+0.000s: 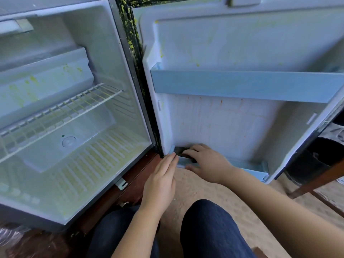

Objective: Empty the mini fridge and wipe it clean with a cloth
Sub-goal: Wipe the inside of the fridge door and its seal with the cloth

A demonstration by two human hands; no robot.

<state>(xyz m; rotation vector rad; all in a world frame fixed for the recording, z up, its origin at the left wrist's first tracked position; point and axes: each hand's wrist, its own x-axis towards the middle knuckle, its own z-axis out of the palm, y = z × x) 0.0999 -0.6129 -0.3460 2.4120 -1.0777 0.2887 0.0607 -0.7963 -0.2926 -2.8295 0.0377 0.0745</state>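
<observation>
The mini fridge point(89, 164) stands open, with nothing inside but a wire shelf point(61, 110) and yellow-green stains on its walls and floor. Its door point(223, 123) swings out to the right, stained too, with an upper blue rail point(242, 84) and a lower blue rail point(255, 171). My right hand point(206, 162) reaches into the bottom door shelf, fingers curled over a dark object point(179, 150), thumb against the rail's front. My left hand point(160, 183) has straight fingers, its tips touching the lower rail's left end.
I sit on a sandy-coloured floor point(195, 185) with my knees point(210, 229) close to the fridge. A dark round bin point(312, 161) and a wooden leg point(316, 181) stand behind the door at right. Crumpled clear plastic point(11, 237) lies at bottom left.
</observation>
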